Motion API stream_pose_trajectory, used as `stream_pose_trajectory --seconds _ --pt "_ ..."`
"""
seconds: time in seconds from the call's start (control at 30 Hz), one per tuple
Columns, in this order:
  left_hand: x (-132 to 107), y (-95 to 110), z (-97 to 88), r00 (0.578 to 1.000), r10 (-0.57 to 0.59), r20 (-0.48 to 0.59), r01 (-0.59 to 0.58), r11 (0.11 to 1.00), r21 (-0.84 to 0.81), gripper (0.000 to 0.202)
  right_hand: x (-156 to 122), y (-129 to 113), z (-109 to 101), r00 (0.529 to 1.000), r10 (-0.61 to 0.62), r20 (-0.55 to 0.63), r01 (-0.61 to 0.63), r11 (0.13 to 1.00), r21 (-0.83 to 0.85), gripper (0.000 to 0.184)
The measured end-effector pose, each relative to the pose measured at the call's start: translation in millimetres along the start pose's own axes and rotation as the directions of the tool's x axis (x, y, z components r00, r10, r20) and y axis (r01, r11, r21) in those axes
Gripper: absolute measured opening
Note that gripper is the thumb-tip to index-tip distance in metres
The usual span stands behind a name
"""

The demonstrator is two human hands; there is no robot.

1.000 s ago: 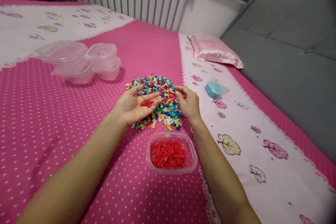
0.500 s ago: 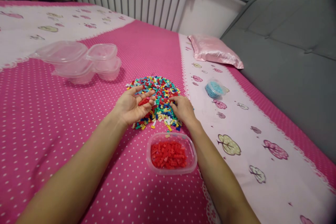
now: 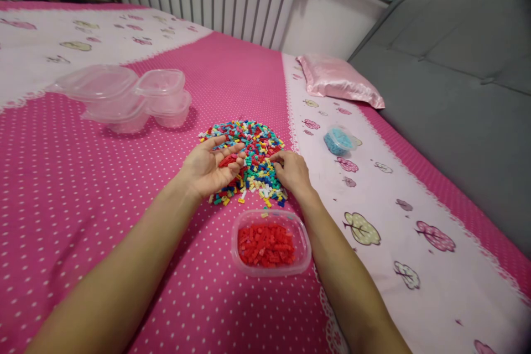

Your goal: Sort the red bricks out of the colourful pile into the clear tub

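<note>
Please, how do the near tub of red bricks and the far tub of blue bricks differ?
The near tub holds mainly red bricks; the far tub holds light blue bricks. The near tub sits on the dotted pink part of the bedspread, the far tub on its paler, tree-printed strip. Both are see-through plastic.

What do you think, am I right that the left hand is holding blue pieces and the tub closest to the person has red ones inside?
Not quite: the head view shows red pieces in the left hand, not blue. The closest tub does have red ones inside.
</note>
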State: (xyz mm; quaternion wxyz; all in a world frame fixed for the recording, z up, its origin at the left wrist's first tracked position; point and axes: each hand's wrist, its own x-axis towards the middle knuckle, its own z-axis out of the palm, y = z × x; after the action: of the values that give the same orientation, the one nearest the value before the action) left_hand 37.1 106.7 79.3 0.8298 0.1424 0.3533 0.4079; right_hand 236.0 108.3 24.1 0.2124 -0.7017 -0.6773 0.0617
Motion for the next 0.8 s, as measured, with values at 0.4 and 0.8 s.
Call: stream_pose_trajectory --seconds 0.4,0.8 --pt "-2.9 -2.1 3.8 0.999 0.018 -0.042 -0.017 1.000 0.005 0.035 4.6 4.3 2.9 0.981 -0.024 -0.192 0.086 0.944 0.319 0.019" --pt "0.5 -9.6 4.9 0.997 -0.030 0.073 0.025 0.998 0.066 0.049 -7.3 -25.3 -13.7 0.940 -0.282 -0.190 0.330 0.619 0.713 0.015"
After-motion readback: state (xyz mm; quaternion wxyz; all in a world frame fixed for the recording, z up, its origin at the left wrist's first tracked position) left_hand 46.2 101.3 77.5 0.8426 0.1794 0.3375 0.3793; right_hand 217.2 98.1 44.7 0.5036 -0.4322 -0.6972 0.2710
